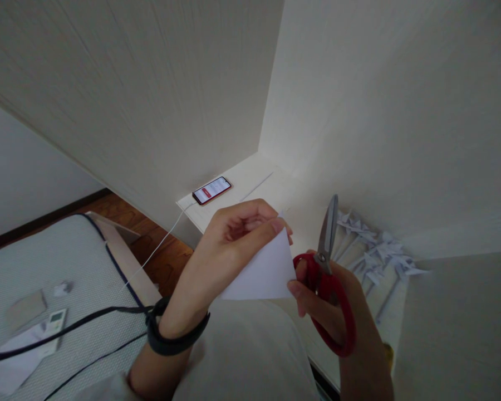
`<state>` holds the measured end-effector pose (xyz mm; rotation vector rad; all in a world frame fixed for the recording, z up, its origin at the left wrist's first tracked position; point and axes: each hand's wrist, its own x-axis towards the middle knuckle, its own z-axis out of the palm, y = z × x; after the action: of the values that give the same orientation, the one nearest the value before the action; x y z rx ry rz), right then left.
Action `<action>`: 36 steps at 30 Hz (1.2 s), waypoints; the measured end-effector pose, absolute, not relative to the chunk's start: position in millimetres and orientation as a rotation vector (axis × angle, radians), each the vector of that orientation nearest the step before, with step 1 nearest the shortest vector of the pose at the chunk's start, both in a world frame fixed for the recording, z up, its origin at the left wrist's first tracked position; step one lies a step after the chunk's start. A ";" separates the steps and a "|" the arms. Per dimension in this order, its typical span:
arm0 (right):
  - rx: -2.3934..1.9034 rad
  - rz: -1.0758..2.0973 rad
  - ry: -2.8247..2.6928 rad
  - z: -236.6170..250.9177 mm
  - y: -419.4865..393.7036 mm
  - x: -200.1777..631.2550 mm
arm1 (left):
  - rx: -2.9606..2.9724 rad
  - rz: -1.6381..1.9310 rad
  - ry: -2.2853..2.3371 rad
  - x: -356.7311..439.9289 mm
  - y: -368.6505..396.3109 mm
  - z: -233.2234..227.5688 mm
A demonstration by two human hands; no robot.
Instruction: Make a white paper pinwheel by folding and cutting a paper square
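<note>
Two hands close together: left hand [234, 234] pinching white paper [263, 273] by its upper corner, right hand [338, 312] gripping red scissors [328, 267], blades shut, pointing up and away, just right of the sheet's edge. Beyond, folded paper pinwheels [376, 250], probably, on the ledge [250, 172]; phone [211, 190] charging further left.

White desk [254, 178] is sitting in the corner with a phone [211, 190] lying on it, screen glowing, cable [162, 242] trailing off the edge. Paper pinwheels [376, 253] are piling up on the right. The bed [75, 262] is carrying a remote [52, 329] and some paper scraps [8, 367].
</note>
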<state>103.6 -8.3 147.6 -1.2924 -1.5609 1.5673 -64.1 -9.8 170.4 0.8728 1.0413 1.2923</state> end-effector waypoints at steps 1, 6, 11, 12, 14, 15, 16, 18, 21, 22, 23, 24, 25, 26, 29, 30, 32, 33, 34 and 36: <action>-1.291 1.561 -1.566 146.9 -8.1 104.3 | 0.883 1.284 1.052 -64.6 -9.9 170.3; -1.234 1.544 -1.649 140.5 -6.0 110.0 | 0.913 1.344 1.090 -64.3 -10.3 168.8; -1.203 1.514 -1.674 137.8 -4.0 111.9 | 0.992 1.405 1.153 -65.7 -7.9 166.5; -1.199 1.513 -1.672 138.0 -4.2 111.6 | 1.002 1.413 1.161 -65.9 -7.3 166.1; -1.191 1.520 -1.667 138.1 -4.8 110.7 | 1.008 1.418 1.161 -65.9 -6.3 165.3; -1.198 1.518 -1.648 137.8 -5.0 110.5 | 1.006 1.410 1.152 -65.9 -6.1 165.0; -1.207 1.514 -1.621 137.1 -5.0 110.6 | 1.004 1.389 1.141 -66.0 -6.0 164.7; -1.220 1.493 -1.556 134.1 -3.8 111.9 | 1.019 1.306 1.118 -66.8 -5.9 164.1; -1.188 1.439 -1.482 126.8 0.9 116.4 | 1.075 1.163 1.097 -69.2 -5.2 163.2; -1.167 1.419 -1.461 124.3 2.5 117.9 | 1.087 1.135 1.089 -70.0 -4.7 162.8; -1.146 1.402 -1.442 122.4 3.8 118.9 | 1.087 1.122 1.083 -70.6 -4.1 162.4; -1.130 1.384 -1.423 121.0 4.6 119.3 | 1.076 1.117 1.078 -71.1 -3.4 161.9; -1.127 1.365 -1.402 120.2 4.8 119.0 | 1.059 1.118 1.077 -71.4 -2.7 161.4; -1.131 1.346 -1.382 119.9 4.7 118.1 | 1.043 1.125 1.081 -71.6 -2.0 160.7; -1.123 1.334 -1.340 120.7 3.3 114.3 | 1.042 1.146 1.107 -72.1 0.4 158.5; -1.114 1.343 -1.326 120.8 3.2 113.4 | 1.050 1.156 1.116 -72.5 1.1 157.8; -1.076 1.378 -1.315 120.5 3.6 112.9 | 1.057 1.183 1.146 -73.8 2.3 156.8; -1.063 1.391 -1.312 120.3 4.0 113.2 | 1.054 1.196 1.165 -74.6 2.6 156.6; -1.051 1.402 -1.314 120.3 4.3 113.5 | 1.049 1.209 1.185 -75.3 2.8 156.5; -1.028 1.424 -1.320 120.8 4.4 113.8 | 1.043 1.222 1.218 -76.1 3.0 156.6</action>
<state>113.8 4.4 120.8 -1.0278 -1.3197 1.4238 -76.1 3.0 156.6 1.0433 1.2180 1.2218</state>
